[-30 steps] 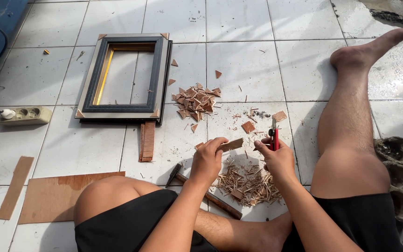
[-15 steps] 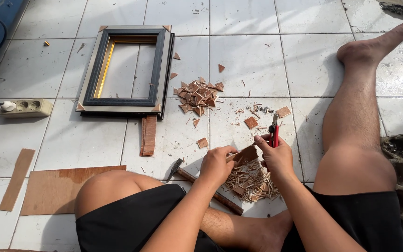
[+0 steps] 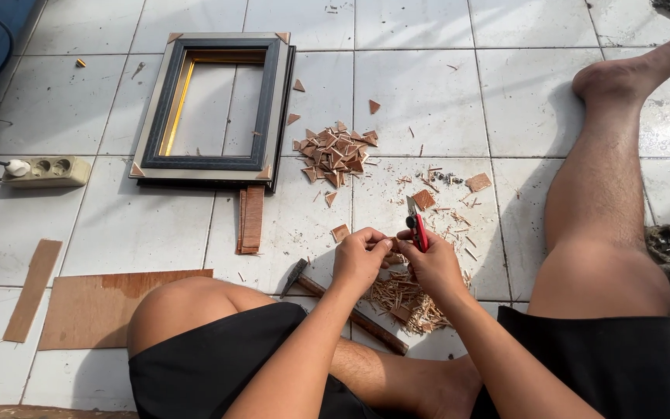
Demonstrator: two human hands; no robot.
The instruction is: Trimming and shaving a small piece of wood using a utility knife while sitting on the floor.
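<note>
I sit on a white tiled floor with my legs spread. My left hand point(image 3: 361, 258) pinches a small thin piece of brown wood, mostly hidden between the fingers. My right hand point(image 3: 430, 264) grips a red utility knife point(image 3: 416, 225), blade pointing up and away, right against the left hand. Under both hands lies a heap of thin wood shavings point(image 3: 405, 299). A pile of small triangular wood pieces point(image 3: 335, 151) lies farther out, with a few loose triangles around it.
A black and gold picture frame point(image 3: 215, 109) lies flat at the far left. Wood strips point(image 3: 251, 219) lie below it. A hammer point(image 3: 343, 306) rests by my left knee. A plywood sheet point(image 3: 110, 302) and a power strip point(image 3: 46, 171) are at the left.
My hands have drawn together and closer to my body. The wood piece, earlier seen sticking out from the left hand, is now tucked between the fingers beside the knife.
</note>
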